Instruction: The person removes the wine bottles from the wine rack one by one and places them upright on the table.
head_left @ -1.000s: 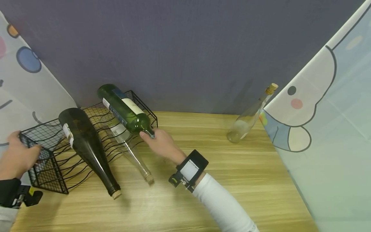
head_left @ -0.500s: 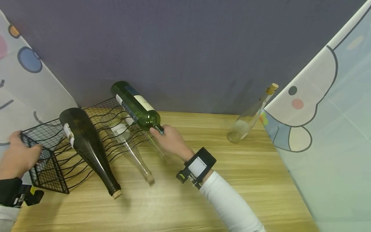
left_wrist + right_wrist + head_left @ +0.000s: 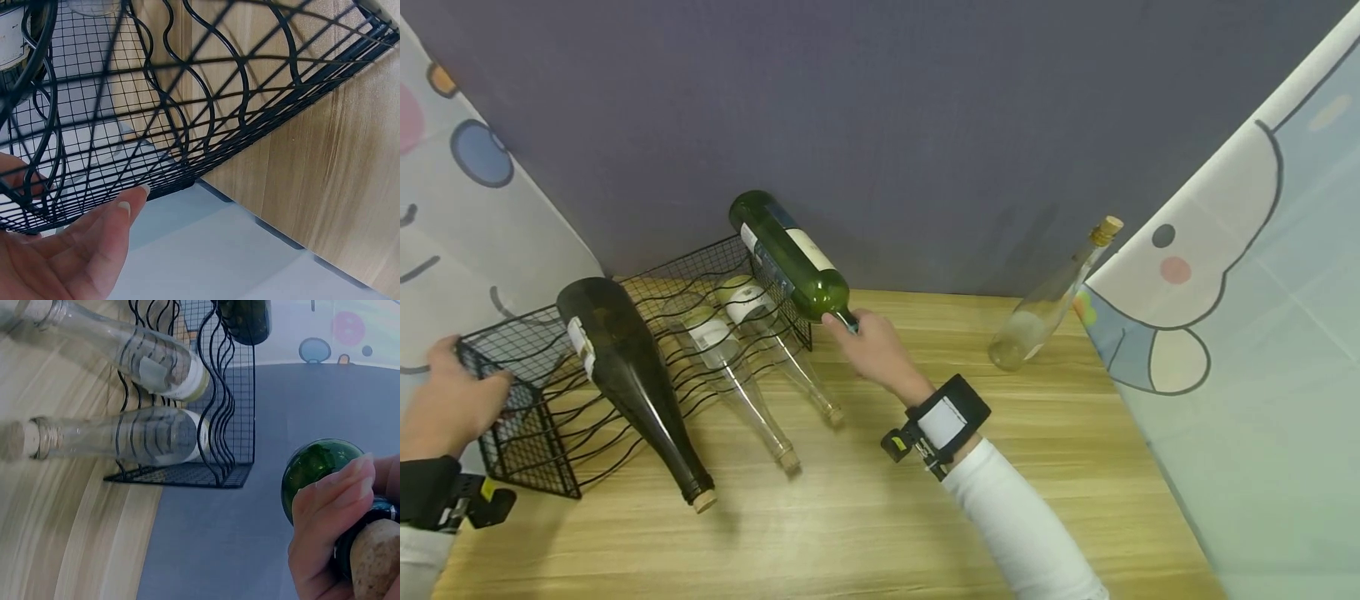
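While the green bottle [image 3: 792,260] is held up at the right end of the rack [image 3: 531,454], its neck sits in the right hand [image 3: 883,357], whose fingers are curled round it. From those fingers the body runs up and to the left in the head view, its long axis slanting base-first toward the back wall [image 3: 887,150]; whether glass touches wire cannot be told. The right hand is the nearer one: the left hand [image 3: 456,402] grips the wire at the rack's other end.

The green bottle carries pale and dark blue labels, their lettering too small to read. On the rack beside it lie a clear bottle [image 3: 790,354], a second clear bottle [image 3: 737,386] and a dark bottle [image 3: 636,392], their whitish labels illegible too. Well apart, another clear bottle [image 3: 1045,308], corked, stands on the table [image 3: 887,508].
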A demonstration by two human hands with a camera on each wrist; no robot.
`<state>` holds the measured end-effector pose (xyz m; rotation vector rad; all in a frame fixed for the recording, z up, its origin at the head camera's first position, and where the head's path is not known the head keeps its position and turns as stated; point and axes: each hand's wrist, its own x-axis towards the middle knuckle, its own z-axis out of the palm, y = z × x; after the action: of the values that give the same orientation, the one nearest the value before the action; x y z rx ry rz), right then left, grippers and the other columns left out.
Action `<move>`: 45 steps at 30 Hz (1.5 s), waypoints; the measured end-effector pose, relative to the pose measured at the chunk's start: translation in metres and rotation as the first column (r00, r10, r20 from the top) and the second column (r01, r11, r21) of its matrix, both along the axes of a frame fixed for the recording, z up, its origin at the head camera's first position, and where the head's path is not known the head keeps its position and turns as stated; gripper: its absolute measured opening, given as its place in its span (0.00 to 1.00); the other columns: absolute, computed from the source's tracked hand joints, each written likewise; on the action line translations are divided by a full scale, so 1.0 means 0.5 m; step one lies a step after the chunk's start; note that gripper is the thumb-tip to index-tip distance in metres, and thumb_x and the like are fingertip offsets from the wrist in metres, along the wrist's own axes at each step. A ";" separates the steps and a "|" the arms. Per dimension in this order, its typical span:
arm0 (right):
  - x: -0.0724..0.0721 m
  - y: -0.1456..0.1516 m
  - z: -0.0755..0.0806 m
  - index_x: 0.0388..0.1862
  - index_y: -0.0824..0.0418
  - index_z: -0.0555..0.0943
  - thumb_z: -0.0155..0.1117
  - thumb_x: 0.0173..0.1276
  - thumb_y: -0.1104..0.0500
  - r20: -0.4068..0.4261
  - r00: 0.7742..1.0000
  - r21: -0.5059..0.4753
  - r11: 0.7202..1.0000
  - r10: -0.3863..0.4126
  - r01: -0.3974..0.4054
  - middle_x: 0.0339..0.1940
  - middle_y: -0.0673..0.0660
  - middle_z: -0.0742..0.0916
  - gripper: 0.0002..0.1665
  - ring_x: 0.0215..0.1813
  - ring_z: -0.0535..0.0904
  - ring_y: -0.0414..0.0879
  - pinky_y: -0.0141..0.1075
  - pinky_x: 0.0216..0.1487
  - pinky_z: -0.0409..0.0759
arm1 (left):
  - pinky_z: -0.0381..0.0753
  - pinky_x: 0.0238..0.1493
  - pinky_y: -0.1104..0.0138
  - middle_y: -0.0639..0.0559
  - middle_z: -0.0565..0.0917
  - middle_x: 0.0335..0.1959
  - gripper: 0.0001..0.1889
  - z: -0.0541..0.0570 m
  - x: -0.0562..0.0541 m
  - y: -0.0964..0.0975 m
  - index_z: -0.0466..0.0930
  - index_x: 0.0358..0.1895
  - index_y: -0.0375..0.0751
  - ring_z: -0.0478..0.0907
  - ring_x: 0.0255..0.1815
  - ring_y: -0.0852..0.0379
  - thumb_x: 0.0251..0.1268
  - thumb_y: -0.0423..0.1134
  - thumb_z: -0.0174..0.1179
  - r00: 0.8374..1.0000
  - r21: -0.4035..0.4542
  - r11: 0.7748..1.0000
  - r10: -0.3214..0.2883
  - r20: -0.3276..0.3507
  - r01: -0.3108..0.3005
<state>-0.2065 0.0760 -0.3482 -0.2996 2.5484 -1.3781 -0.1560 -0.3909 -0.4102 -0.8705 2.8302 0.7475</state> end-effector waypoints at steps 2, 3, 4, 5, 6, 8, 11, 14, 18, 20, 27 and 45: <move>-0.002 0.007 0.002 0.45 0.66 0.77 0.52 0.75 0.42 0.003 1.000 -0.003 1.000 -0.016 0.016 0.15 0.48 0.72 0.26 0.12 0.68 0.40 0.28 0.12 0.67 | 0.72 0.39 0.33 0.05 0.54 0.60 0.42 -0.003 -0.002 -0.004 0.19 0.74 0.26 0.66 0.43 0.16 0.71 0.38 0.37 1.000 0.001 1.000 -0.002 -0.001 0.002; -0.003 0.011 0.002 0.45 0.66 0.77 0.52 0.75 0.42 0.002 1.000 -0.003 1.000 -0.022 0.022 0.15 0.48 0.72 0.26 0.13 0.69 0.41 0.28 0.12 0.67 | 0.72 0.39 0.33 0.05 0.54 0.60 0.42 -0.004 -0.003 -0.005 0.19 0.74 0.26 0.66 0.42 0.17 0.71 0.38 0.37 1.000 0.005 1.000 -0.006 -0.002 0.006; -0.004 0.015 0.002 0.45 0.65 0.77 0.52 0.75 0.41 0.002 1.000 0.001 1.000 -0.028 0.028 0.15 0.48 0.71 0.26 0.12 0.69 0.41 0.28 0.12 0.67 | 0.73 0.38 0.33 0.05 0.54 0.60 0.42 -0.005 -0.004 -0.006 0.19 0.74 0.26 0.67 0.41 0.18 0.71 0.38 0.37 1.000 0.008 1.000 -0.008 -0.001 0.008; -0.005 0.018 0.002 0.44 0.64 0.77 0.52 0.75 0.41 -0.001 0.999 0.005 0.999 -0.032 0.032 0.15 0.48 0.71 0.26 0.12 0.69 0.42 0.28 0.12 0.67 | 0.73 0.37 0.34 0.05 0.55 0.59 0.42 -0.005 -0.004 -0.006 0.18 0.74 0.26 0.68 0.40 0.20 0.71 0.38 0.37 1.000 0.007 1.000 -0.007 0.001 0.007; -0.006 0.022 0.003 0.44 0.64 0.77 0.52 0.75 0.41 -0.003 0.999 0.009 0.999 -0.035 0.035 0.14 0.48 0.71 0.25 0.12 0.70 0.42 0.28 0.12 0.67 | 0.73 0.36 0.35 0.05 0.55 0.59 0.42 -0.005 -0.004 -0.005 0.18 0.74 0.26 0.68 0.39 0.21 0.71 0.38 0.37 1.000 0.006 1.000 -0.006 0.002 0.006; -0.007 0.031 0.002 0.43 0.65 0.77 0.52 0.75 0.42 -0.002 0.999 0.004 0.999 -0.039 0.039 0.14 0.48 0.71 0.25 0.12 0.71 0.43 0.29 0.13 0.69 | 0.73 0.35 0.37 0.05 0.56 0.58 0.42 -0.003 -0.005 -0.003 0.18 0.74 0.26 0.69 0.37 0.23 0.72 0.38 0.37 1.000 0.006 1.000 -0.006 0.007 0.006; -0.009 0.043 0.003 0.41 0.64 0.76 0.52 0.75 0.42 -0.003 0.999 -0.011 0.999 -0.043 0.043 0.13 0.48 0.71 0.24 0.11 0.70 0.42 0.30 0.13 0.71 | 0.73 0.34 0.39 0.05 0.56 0.58 0.41 0.001 -0.003 0.001 0.18 0.74 0.26 0.69 0.35 0.25 0.72 0.38 0.36 1.000 0.005 1.000 -0.005 0.009 0.005; -0.012 0.057 0.002 0.39 0.63 0.76 0.52 0.76 0.43 -0.008 0.999 -0.020 0.999 -0.037 0.037 0.12 0.48 0.71 0.23 0.10 0.69 0.41 0.30 0.14 0.71 | 0.73 0.36 0.37 0.05 0.54 0.60 0.42 -0.001 0.002 0.001 0.18 0.74 0.26 0.68 0.40 0.20 0.72 0.38 0.37 1.000 0.009 1.000 -0.007 0.006 0.007; -0.017 0.078 0.002 0.38 0.63 0.76 0.51 0.76 0.43 -0.024 0.999 -0.030 0.999 -0.033 0.033 0.12 0.48 0.73 0.23 0.10 0.69 0.40 0.30 0.14 0.70 | 0.71 0.43 0.32 0.07 0.49 0.64 0.42 -0.008 0.008 -0.001 0.18 0.74 0.26 0.62 0.50 0.14 0.71 0.38 0.37 1.000 0.011 1.000 0.002 0.003 -0.002; -0.017 0.088 0.002 0.37 0.63 0.75 0.51 0.76 0.43 -0.025 0.999 -0.041 0.998 -0.040 0.039 0.14 0.49 0.74 0.23 0.11 0.69 0.40 0.30 0.15 0.71 | 0.70 0.46 0.30 0.08 0.47 0.66 0.41 -0.009 0.008 0.000 0.18 0.74 0.26 0.60 0.52 0.13 0.71 0.38 0.36 1.000 0.011 1.000 0.009 0.005 -0.009; -0.019 0.118 0.004 0.34 0.62 0.73 0.51 0.76 0.43 -0.001 0.997 -0.078 0.994 -0.083 0.082 0.19 0.51 0.75 0.23 0.13 0.70 0.41 0.32 0.17 0.74 | 0.71 0.43 0.31 0.07 0.48 0.65 0.42 -0.012 0.006 -0.008 0.19 0.74 0.26 0.63 0.50 0.14 0.71 0.38 0.37 1.000 0.003 1.000 0.005 0.006 -0.005; -0.020 0.172 0.022 0.35 0.61 0.72 0.49 0.76 0.42 0.074 0.989 -0.090 0.987 -0.129 0.135 0.21 0.50 0.75 0.23 0.15 0.70 0.39 0.31 0.18 0.75 | 0.73 0.40 0.33 0.05 0.53 0.61 0.42 0.005 0.001 0.001 0.18 0.74 0.25 0.66 0.42 0.19 0.71 0.38 0.37 1.000 0.010 1.000 -0.005 0.006 0.005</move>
<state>-0.2165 0.1619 -0.3374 -0.0989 2.4918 -1.5317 -0.1555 -0.3904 -0.4076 -0.8625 2.8203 0.7561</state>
